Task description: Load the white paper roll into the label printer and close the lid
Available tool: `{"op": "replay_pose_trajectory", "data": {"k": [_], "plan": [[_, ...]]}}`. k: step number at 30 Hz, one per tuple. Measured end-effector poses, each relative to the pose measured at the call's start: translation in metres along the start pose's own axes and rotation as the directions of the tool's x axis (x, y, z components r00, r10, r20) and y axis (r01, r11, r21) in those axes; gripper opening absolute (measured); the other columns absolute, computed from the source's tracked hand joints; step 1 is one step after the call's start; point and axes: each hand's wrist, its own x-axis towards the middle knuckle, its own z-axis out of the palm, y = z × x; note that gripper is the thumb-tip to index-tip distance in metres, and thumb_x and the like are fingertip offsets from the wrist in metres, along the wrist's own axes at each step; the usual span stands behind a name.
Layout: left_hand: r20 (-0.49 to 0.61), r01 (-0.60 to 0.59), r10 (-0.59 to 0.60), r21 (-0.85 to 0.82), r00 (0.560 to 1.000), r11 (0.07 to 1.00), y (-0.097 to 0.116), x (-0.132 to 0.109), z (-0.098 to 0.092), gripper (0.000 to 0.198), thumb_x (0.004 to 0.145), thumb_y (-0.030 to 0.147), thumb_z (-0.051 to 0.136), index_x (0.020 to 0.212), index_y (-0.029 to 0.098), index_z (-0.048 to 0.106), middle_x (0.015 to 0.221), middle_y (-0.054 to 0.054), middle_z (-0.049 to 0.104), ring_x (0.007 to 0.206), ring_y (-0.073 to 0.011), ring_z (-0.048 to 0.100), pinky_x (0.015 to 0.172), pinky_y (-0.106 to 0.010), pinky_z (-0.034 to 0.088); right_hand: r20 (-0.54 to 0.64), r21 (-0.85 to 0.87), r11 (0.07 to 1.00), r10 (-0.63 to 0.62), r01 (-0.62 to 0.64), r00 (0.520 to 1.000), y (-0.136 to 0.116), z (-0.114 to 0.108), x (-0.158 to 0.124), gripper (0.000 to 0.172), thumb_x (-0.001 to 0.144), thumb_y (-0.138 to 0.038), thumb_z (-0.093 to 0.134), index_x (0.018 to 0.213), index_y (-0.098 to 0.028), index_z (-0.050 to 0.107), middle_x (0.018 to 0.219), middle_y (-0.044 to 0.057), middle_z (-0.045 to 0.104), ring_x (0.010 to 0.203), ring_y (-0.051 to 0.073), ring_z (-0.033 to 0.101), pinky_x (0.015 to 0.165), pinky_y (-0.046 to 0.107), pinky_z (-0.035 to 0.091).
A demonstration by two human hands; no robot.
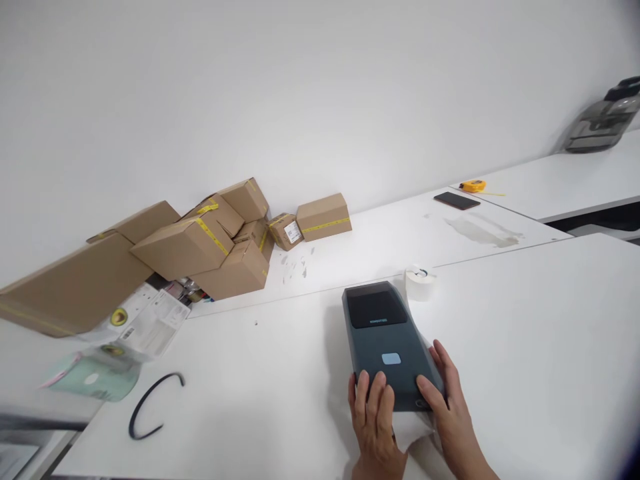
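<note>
A dark blue-grey label printer (400, 343) with a black window and a pale blue button lies on the white table in front of me. My left hand (373, 417) grips its near left corner, fingertips on top. On the near right side, my right hand (450, 407) holds it, thumb over the top edge and fingers along the side. White paper (415, 427) shows below the near end, between my hands. Just behind the printer stands a roll of white label paper (420, 285), with a strip running down toward the printer's right side.
Cardboard boxes (183, 247) with yellow tape are piled at the back left. Nearer are a mint-green pouch (95, 377) and a black headband-like hoop (137, 410). A phone (457, 201), a yellow tape measure (473, 186) and a dark transparent jug (600, 123) stand back right.
</note>
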Motion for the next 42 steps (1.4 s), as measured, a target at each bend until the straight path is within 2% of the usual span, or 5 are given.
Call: {"op": "replay_pose_trajectory", "data": {"k": [7, 15, 27, 34, 42], "plan": [[0.024, 0.048, -0.049, 0.05, 0.999, 0.998, 0.014, 0.003, -0.01, 0.037, 0.096, 0.036, 0.048, 0.123, 0.015, 0.062, 0.123, -0.015, 0.064, 0.135, -0.0295, 0.043, 0.112, -0.047, 0.037, 0.038, -0.135, 0.968, -0.21, 0.213, 0.977, 0.007, -0.011, -0.003, 0.074, 0.086, -0.058, 0.055, 0.15, -0.031, 0.03, 0.157, 0.01, 0.032, 0.14, 0.036, 0.034, 0.109, 0.057, 0.035], [-0.108, 0.112, -0.1, 0.111, 0.989, 0.987, 0.037, 0.007, -0.022, 0.011, 0.084, 0.015, 0.067, 0.08, 0.025, 0.072, 0.11, -0.008, 0.061, 0.11, -0.0239, 0.051, 0.109, -0.049, 0.029, 0.251, -0.408, 0.639, -0.608, 0.652, 0.753, 0.002, -0.035, -0.012, 0.039, 0.1, -0.038, 0.032, 0.135, -0.039, 0.052, 0.162, 0.0, 0.023, 0.145, 0.039, 0.02, 0.107, 0.067, 0.024], [-0.122, 0.25, -0.259, -0.081, 0.958, 0.965, 0.041, -0.007, -0.015, 0.015, 0.089, 0.018, 0.057, 0.083, 0.027, 0.068, 0.095, -0.005, 0.067, 0.101, -0.0213, 0.058, 0.101, -0.045, 0.039, 0.352, -0.529, 0.382, -0.714, 0.758, 0.605, -0.021, -0.026, 0.0, 0.031, 0.098, -0.026, 0.039, 0.119, -0.033, 0.06, 0.156, 0.003, 0.033, 0.144, 0.036, 0.025, 0.103, 0.058, 0.028], [-0.066, 0.582, -0.632, -0.326, 0.772, 0.745, 0.042, 0.003, -0.021, 0.047, 0.095, 0.035, 0.042, 0.139, 0.019, 0.045, 0.145, -0.016, 0.048, 0.134, -0.0276, 0.046, 0.106, -0.04, 0.043, 0.495, -0.592, 0.128, -0.721, 0.795, 0.485, -0.04, -0.013, 0.01, 0.03, 0.095, -0.031, 0.048, 0.121, -0.036, 0.063, 0.152, 0.003, 0.045, 0.143, 0.031, 0.03, 0.11, 0.055, 0.02], [0.176, 0.733, -0.753, -0.446, 0.634, 0.514, 0.039, 0.02, -0.015, 0.053, 0.098, 0.034, 0.039, 0.148, 0.019, 0.031, 0.154, -0.015, 0.038, 0.144, -0.0233, 0.036, 0.113, -0.034, 0.038, 0.554, -0.554, 0.137, -0.676, 0.821, 0.486, -0.041, -0.02, 0.018, 0.029, 0.093, -0.038, 0.053, 0.12, -0.041, 0.065, 0.145, -0.003, 0.054, 0.14, 0.032, 0.039, 0.113, 0.058, 0.017]]}}
